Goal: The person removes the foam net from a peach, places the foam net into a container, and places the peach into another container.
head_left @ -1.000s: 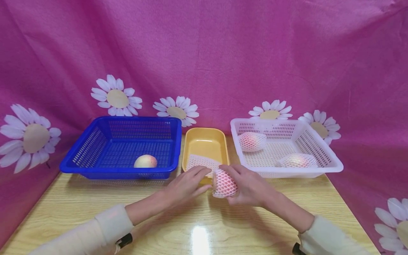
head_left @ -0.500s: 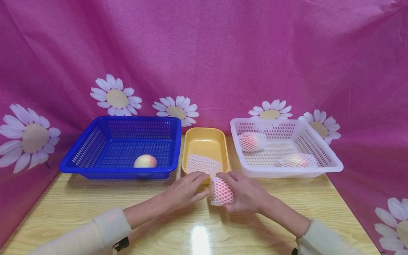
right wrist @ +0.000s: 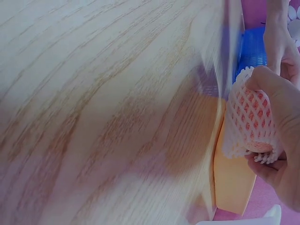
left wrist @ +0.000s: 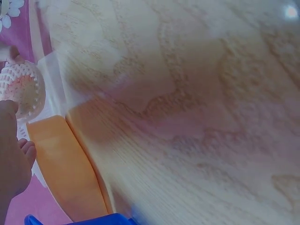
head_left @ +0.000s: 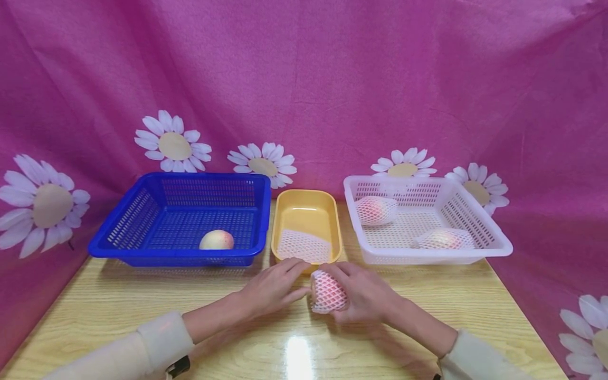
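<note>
My right hand point(head_left: 366, 293) grips a peach point(head_left: 329, 291) wrapped in a white foam net, just in front of the yellow tray point(head_left: 307, 196). In the right wrist view, its thumb and fingers curl round the netted peach point(right wrist: 253, 112), whose skin shows through the mesh and at one end. My left hand point(head_left: 273, 287) is on the peach's other side, fingers fairly straight, with fingertips and thumb right at the net's edge. The left wrist view has the left hand point(left wrist: 14, 154) at its border, overlapping the peach point(left wrist: 28, 91). Flat in the tray lies another foam net point(head_left: 304, 246).
On the left stands a blue basket point(head_left: 178, 253) with one bare peach point(head_left: 216, 240). A white basket point(head_left: 432, 257) on the right holds two netted peaches, one at the back left point(head_left: 375, 211) and another at the front point(head_left: 446, 239). A pink flowered cloth point(head_left: 304, 95) hangs behind the wooden table point(head_left: 237, 348).
Both hands have drawn back toward the person with the netted peach, slightly leftward. The foam net in the tray now shows more fully. Baskets and other peaches stay put.
</note>
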{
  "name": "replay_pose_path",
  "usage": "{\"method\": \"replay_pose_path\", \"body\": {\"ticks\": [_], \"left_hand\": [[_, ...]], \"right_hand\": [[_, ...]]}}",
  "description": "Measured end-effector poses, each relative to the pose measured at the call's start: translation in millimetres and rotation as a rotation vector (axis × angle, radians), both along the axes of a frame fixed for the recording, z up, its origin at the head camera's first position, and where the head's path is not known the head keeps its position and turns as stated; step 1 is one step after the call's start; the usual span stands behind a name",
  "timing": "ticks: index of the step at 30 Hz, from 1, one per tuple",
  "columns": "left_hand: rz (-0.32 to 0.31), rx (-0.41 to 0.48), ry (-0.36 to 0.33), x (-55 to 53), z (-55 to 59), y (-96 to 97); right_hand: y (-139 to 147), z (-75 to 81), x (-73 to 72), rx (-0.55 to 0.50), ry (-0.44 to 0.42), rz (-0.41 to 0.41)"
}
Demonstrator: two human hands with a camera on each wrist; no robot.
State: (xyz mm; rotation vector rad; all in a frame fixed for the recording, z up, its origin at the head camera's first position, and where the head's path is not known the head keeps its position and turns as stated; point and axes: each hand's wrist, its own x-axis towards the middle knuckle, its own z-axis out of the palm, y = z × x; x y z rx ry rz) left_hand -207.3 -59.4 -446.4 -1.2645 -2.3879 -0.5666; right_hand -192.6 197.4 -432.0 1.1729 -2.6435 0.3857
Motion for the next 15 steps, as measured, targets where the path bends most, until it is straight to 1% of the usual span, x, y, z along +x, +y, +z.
{"method": "replay_pose_path", "body": {"ticks": [7,11,15], "left_hand": [[0.031,-0.025,-0.017,2.2,-5.0,-1.0],[0.032,-0.033,-0.047,3.2,-6.6,-1.6],[0.026,-0.038,-0.057,4.1,-8.6,-2.5]], "right_hand": [[-0.9,-2.1,1.0,0.004,-0.023,-0.01],[-2.2,-4.2,1.1,0.016,-0.041,-0.031],[-4.8,-6.2,1.9,0.021,-0.064,-0.045]]}}
